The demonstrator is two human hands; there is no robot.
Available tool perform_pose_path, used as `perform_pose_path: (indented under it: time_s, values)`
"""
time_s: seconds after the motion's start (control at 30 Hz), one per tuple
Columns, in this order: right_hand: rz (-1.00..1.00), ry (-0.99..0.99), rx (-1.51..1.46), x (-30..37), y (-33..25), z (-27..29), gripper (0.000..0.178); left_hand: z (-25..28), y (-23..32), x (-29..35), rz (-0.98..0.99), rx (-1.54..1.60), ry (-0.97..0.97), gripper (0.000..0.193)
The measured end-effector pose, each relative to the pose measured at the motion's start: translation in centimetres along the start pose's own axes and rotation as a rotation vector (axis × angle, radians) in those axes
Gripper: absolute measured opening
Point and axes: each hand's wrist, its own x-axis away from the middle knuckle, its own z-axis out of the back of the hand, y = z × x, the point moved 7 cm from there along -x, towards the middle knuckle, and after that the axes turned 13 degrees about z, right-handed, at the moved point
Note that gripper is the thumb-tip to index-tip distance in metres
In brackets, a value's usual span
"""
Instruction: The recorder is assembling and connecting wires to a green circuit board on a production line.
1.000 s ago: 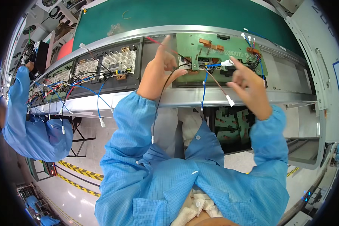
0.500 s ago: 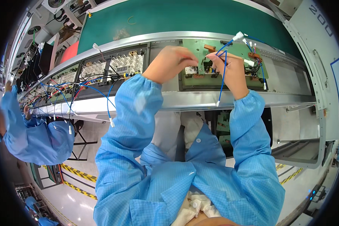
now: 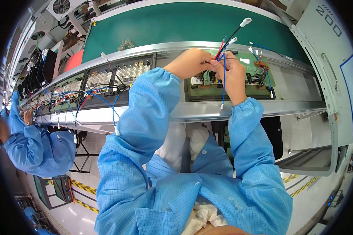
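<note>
Above a green circuit board (image 3: pixel 264 69), my two hands meet at the fingertips. My right hand (image 3: pixel 233 74) pinches a bunch of wires (image 3: pixel 224 80), in blue, black, red and brown, several tipped with white connectors. One blue wire hangs down in front of the board; others stick up and away past it. My left hand (image 3: pixel 189 63) is closed at the same spot, its thumb and fingers pressed on the wires. The fingertips cover where the wires run beneath them. More short wires stand up from the board's right side.
Left along the metal-edged line (image 3: pixel 200 109) sit further boards with white sockets (image 3: pixel 131 74), blue wires (image 3: pixel 114 113) drooping over the front edge. Behind runs a green belt (image 3: pixel 176 24), with a small clear bag (image 3: pixel 126 44) on it. At the far left works another person (image 3: pixel 47 147) in blue.
My left hand has moved right and met my right hand at the wires. Red and black wires now show in the bunch, pointing up. The other person's arm at the left has shifted.
</note>
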Motion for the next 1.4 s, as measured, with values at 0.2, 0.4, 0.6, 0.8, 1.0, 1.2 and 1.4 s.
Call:
perform_pose_path:
  time_s: [0.2,0.4,0.6,0.8,1.0,1.2,1.4]
  values:
    - [0.053,-0.075,0.034,-1.0,0.0,1.0,0.016,-0.7,-1.1,-0.9,0.009,-0.145,0.047,0.023]
    - [0.013,-0.076,0.026,-0.8,0.6,1.6,0.016,-1.2,-1.1,-0.9,-0.026,-0.017,0.103,0.022]
    - [-0.101,-0.028,-0.107,-0.9,1.2,1.9,0.016,-1.9,-1.1,-1.3,-0.023,0.081,0.048,0.021]
    - [-0.079,-0.014,-0.202,0.2,1.5,3.0,0.017,-2.2,-2.3,-1.2,0.055,0.123,0.082,0.019]
    - [-0.060,-0.173,0.067,2.4,0.3,4.6,0.016,-2.3,-1.3,-1.3,0.051,0.035,0.112,0.020]
    - [-0.145,-0.161,-0.063,0.9,0.6,2.2,0.016,-2.3,-1.0,-0.9,-0.029,-0.067,0.179,0.020]
    - [-0.150,-0.088,-0.230,0.3,1.9,1.8,0.017,-2.4,0.8,-0.8,-0.021,-0.118,0.119,0.017]
